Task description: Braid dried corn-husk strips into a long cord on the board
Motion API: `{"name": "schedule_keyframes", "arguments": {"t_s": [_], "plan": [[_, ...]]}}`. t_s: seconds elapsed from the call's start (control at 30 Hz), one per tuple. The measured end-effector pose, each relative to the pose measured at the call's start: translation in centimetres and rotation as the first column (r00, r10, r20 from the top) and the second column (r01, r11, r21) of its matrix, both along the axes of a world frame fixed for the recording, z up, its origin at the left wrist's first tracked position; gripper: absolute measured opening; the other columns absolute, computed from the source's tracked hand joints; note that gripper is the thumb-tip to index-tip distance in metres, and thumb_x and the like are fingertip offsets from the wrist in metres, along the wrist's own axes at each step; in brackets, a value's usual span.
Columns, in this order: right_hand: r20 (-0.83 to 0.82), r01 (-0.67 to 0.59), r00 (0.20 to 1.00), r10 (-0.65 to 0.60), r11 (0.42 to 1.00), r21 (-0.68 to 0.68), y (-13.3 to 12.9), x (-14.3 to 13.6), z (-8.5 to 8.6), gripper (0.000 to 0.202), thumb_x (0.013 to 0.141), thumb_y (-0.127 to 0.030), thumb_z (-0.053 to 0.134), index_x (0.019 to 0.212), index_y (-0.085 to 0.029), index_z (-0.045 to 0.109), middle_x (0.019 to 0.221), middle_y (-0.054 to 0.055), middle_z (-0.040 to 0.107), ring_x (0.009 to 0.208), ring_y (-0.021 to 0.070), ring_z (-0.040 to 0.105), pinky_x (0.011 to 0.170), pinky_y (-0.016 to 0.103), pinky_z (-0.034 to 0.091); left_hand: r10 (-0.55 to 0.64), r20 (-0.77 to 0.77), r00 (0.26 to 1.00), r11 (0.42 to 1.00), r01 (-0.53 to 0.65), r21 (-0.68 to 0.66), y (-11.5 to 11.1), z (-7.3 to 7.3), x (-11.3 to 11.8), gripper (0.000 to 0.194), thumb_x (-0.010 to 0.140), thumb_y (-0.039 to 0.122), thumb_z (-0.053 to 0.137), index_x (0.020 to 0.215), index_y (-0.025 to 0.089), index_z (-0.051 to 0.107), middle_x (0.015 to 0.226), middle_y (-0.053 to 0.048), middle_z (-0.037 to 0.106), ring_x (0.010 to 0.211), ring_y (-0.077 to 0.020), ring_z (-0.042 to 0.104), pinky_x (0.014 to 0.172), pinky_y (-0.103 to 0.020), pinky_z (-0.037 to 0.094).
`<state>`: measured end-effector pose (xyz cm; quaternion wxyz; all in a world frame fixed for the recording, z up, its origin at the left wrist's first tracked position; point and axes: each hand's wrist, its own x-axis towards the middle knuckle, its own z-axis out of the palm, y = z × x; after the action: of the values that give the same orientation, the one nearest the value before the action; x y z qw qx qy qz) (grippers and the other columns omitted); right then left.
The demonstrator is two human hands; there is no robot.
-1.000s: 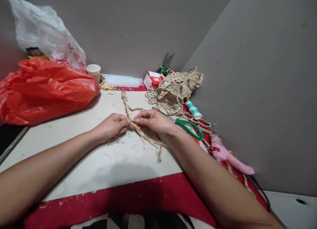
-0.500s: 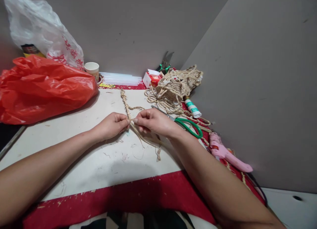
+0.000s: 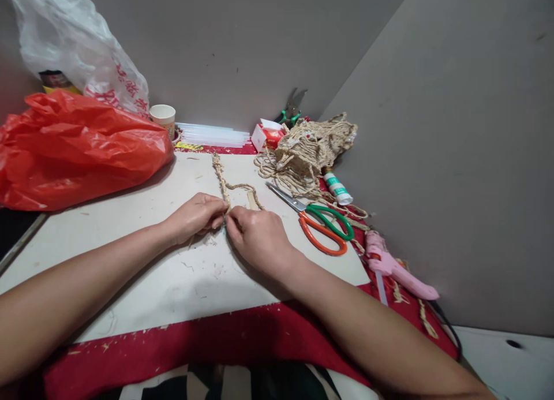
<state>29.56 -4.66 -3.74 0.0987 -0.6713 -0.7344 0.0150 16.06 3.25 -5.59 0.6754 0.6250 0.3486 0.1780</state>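
Observation:
A braided straw cord (image 3: 220, 175) lies on the white board (image 3: 173, 290), running from the far side down to my fingers. My left hand (image 3: 201, 215) pinches its near end from the left. Close against it, my right hand (image 3: 257, 235) is closed on the same end, its back turned up, so the strands under the fingers are hidden. A thinner twisted cord (image 3: 244, 186) branches off to the right and passes behind my right hand. Scissors (image 3: 309, 209) with one green and one orange handle rest right of that hand, blades pointing far left.
A red plastic bag (image 3: 82, 152) and a paper cup (image 3: 163, 117) stand at the left. Clear glue sticks (image 3: 214, 135) lie along the back. A bundle of straw cord (image 3: 315, 146), a small white-and-green bottle (image 3: 337, 187) and a pink glue gun (image 3: 398, 267) line the right side.
My right hand has moved down and left and turned its back upward, uncovering the scissors' orange handle. The loose strands that trailed toward the right forearm are now out of sight.

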Motion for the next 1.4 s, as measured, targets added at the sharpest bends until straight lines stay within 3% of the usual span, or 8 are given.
{"name": "schedule_keyframes", "arguments": {"t_s": [0.2,0.33,0.57,0.77,0.87,1.03,1.2,1.4], "plan": [[0.079,-0.114,0.990,0.113,0.993,0.007,-0.8,-0.8,-0.6,0.027,0.091,-0.018,0.035,0.087,-0.012,0.061,0.074,0.013,0.067,0.064,0.0219,0.061,0.055,0.030,0.032,0.010,0.025,1.000,1.000,-0.010,-0.018,-0.3,0.0,0.1,0.032,0.081,0.025,0.051,0.051,0.017,0.042,0.041,0.006,0.032,0.035,-0.0031,0.022,0.038,-0.023,0.011],[-0.023,-0.229,0.973,0.228,0.970,-0.081,-1.3,-0.3,0.9,0.027,0.089,-0.027,0.041,0.087,-0.012,0.063,0.069,0.011,0.065,0.059,0.0212,0.058,0.055,0.030,0.033,0.013,0.055,0.998,0.996,-0.008,-0.090,-0.3,0.1,0.1,0.026,0.081,0.027,0.053,0.058,0.014,0.051,0.040,0.007,0.031,0.036,-0.0027,0.021,0.038,-0.021,0.012],[-0.438,0.039,0.899,-0.006,0.997,0.066,0.8,3.5,3.1,0.035,0.086,-0.043,0.047,0.078,-0.016,0.068,0.068,0.006,0.064,0.060,0.0142,0.053,0.057,0.025,0.035,0.001,0.094,0.996,0.987,0.014,-0.161,0.0,0.3,-0.1,0.020,0.082,0.030,0.055,0.074,0.012,0.060,0.041,0.009,0.027,0.035,-0.0028,0.017,0.036,-0.020,0.009],[-0.683,-0.213,0.730,-0.007,0.948,-0.237,2.2,3.5,0.3,0.031,0.080,-0.041,0.055,0.080,-0.012,0.066,0.067,0.004,0.065,0.057,0.0120,0.055,0.053,0.022,0.040,-0.004,0.082,0.997,0.988,0.017,-0.152,-0.1,0.7,0.0,0.030,0.083,0.026,0.052,0.055,0.016,0.045,0.041,0.008,0.027,0.034,-0.0021,0.018,0.036,-0.020,0.011],[-0.724,-0.228,0.685,-0.076,0.922,-0.313,2.2,3.3,-0.1,0.029,0.083,-0.036,0.050,0.075,-0.011,0.064,0.058,0.003,0.062,0.047,0.0091,0.050,0.048,0.020,0.038,0.002,0.023,1.000,0.994,0.001,-0.107,-0.2,0.8,0.1,0.028,0.083,0.024,0.051,0.057,0.015,0.048,0.040,0.008,0.028,0.035,-0.0024,0.019,0.037,-0.020,0.011],[-0.629,-0.223,0.777,0.030,0.947,-0.229,2.3,3.8,0.0,0.027,0.085,-0.029,0.046,0.075,-0.014,0.065,0.057,0.001,0.061,0.049,0.0078,0.049,0.052,0.019,0.037,0.009,-0.038,0.999,0.997,-0.012,-0.070,-0.3,1.0,0.1,0.019,0.083,0.024,0.052,0.068,0.013,0.058,0.039,0.008,0.029,0.034,-0.0027,0.019,0.037,-0.020,0.011],[-0.639,-0.241,0.768,0.029,0.939,-0.246,2.9,5.0,0.7,0.030,0.085,-0.035,0.046,0.071,-0.014,0.063,0.060,0.002,0.063,0.051,0.0097,0.052,0.054,0.021,0.038,0.010,0.028,1.000,0.986,-0.005,-0.165,-0.2,1.1,0.1,0.019,0.083,0.023,0.052,0.067,0.013,0.058,0.038,0.009,0.027,0.033,-0.0029,0.018,0.036,-0.019,0.011],[-0.284,0.164,0.945,-0.163,0.986,-0.019,4.0,7.2,0.5,0.034,0.083,-0.043,0.048,0.070,-0.016,0.064,0.069,0.006,0.066,0.059,0.0141,0.053,0.054,0.025,0.032,0.017,0.029,0.999,0.985,-0.012,-0.170,-0.1,0.7,-0.1,0.020,0.084,0.022,0.051,0.070,0.012,0.061,0.038,0.008,0.029,0.033,-0.0031,0.019,0.036,-0.020,0.011]]}}
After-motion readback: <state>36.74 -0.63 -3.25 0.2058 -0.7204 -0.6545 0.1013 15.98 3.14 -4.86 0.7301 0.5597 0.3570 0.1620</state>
